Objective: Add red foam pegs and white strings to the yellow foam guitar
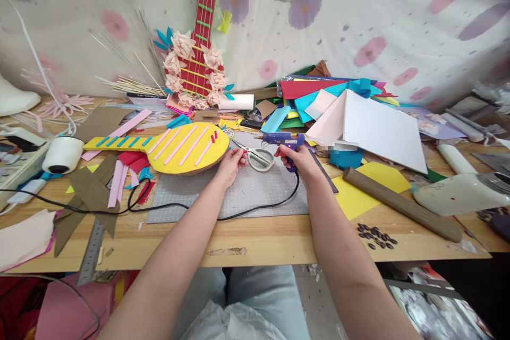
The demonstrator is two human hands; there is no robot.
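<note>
My right hand (299, 158) grips a blue hot glue gun (285, 140), its nozzle pointing left. My left hand (232, 164) pinches a small red piece (244, 155) between the fingertips, close to the nozzle. Beneath and between the hands, a pair of scissors (261, 160) with pale handles lies on the grey cutting mat (255, 199). Just left of my left hand lies a yellow guitar-shaped craft (171, 156). Pink strips cross its body, blue strips cross its neck, and several short red pieces sit near its right end.
A red paper guitar with flowers (195, 69) leans against the curtain behind. Coloured sheets and a white board (382, 127) are piled at the back right. A brown roll (398, 202) and several dark beads (376, 236) lie right. The gun's black cord (255, 211) crosses the mat.
</note>
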